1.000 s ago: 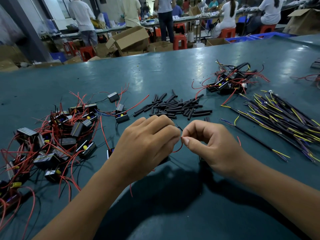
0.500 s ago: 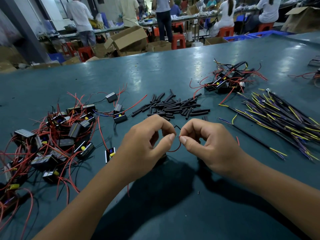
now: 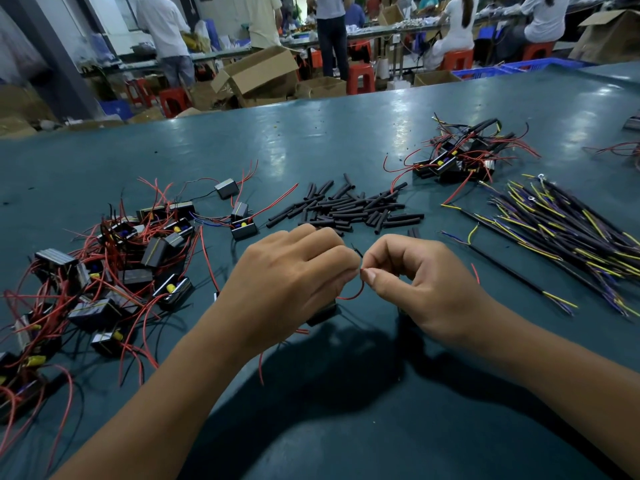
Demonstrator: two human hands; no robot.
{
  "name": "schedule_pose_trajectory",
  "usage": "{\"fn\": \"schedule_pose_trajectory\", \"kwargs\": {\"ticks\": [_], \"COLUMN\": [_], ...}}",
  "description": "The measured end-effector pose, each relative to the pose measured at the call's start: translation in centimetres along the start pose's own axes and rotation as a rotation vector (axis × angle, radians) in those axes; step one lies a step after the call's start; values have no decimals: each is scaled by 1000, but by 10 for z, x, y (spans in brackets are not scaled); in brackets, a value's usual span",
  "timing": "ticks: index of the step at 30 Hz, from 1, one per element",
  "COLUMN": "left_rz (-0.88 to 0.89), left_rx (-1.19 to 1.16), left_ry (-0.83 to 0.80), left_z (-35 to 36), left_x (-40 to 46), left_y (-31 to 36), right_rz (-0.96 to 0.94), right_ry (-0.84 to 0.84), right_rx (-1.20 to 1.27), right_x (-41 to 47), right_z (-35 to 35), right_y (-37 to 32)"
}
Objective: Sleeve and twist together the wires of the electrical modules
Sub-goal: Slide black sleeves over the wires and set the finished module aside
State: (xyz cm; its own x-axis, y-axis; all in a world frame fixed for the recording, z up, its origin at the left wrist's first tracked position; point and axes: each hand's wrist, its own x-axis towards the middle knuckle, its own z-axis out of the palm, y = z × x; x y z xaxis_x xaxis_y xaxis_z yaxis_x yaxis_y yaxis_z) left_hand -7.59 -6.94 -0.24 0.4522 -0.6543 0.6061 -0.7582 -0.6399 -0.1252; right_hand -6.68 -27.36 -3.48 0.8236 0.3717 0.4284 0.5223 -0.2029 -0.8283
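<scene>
My left hand [image 3: 287, 282] and my right hand [image 3: 426, 282] meet fingertip to fingertip over the middle of the green table [image 3: 346, 140]. Both pinch the end of a thin red wire [image 3: 356, 293], which loops down between them. A short black wire tip [image 3: 356, 251] sticks up above the pinch. A black module [image 3: 323, 311] lies mostly hidden under my left hand. Black sleeve tubes [image 3: 346, 209] are heaped just beyond my hands.
Several black modules with red wires [image 3: 114, 271] are heaped at the left. Another wired bunch [image 3: 457, 157] sits at the far right. Black cables with yellow and purple ends [image 3: 561, 237] are spread at the right. People, cardboard boxes and red stools stand beyond the table.
My left hand's fingers uncurled for a moment and have closed on the wire end again. Both hands stay in the same place, fingertips together.
</scene>
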Motion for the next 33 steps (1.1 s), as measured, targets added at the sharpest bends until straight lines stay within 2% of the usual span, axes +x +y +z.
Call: {"fn": "schedule_pose_trajectory", "kwargs": {"ticks": [2, 6, 11, 16, 21, 24, 29, 31, 33], "left_rz": [-78, -433, -697, -992, -1204, -1252, -1176, -1151, -1071], "left_rx": [-96, -534, -947, -1229, -1437, -1507, -1539, -1481, -1308], "left_ry": [-27, -120, -184, -237, -350, -340, -283, -222, -165], "left_z": [2, 2, 0, 1, 0, 2, 4, 6, 6], "left_x": [1, 0, 1, 4, 6, 7, 5, 4, 1], "left_y": [4, 8, 10, 16, 19, 19, 17, 13, 7], "right_rz": [-3, -44, -112, -229, -331, -296, -125, -59, 7], "right_ry": [-5, -15, -14, -4, 10, 22, 49, 71, 80], "right_rx": [-11, -81, -190, -432, -598, -542, -254, -196, -127], "right_x": [0, -1, -2, -4, -4, -4, -1, 1, 3], "right_z": [0, -1, -1, -4, -4, -3, -1, -1, -3], "right_y": [0, -2, -2, -7, -9, -7, -3, 0, 3]}}
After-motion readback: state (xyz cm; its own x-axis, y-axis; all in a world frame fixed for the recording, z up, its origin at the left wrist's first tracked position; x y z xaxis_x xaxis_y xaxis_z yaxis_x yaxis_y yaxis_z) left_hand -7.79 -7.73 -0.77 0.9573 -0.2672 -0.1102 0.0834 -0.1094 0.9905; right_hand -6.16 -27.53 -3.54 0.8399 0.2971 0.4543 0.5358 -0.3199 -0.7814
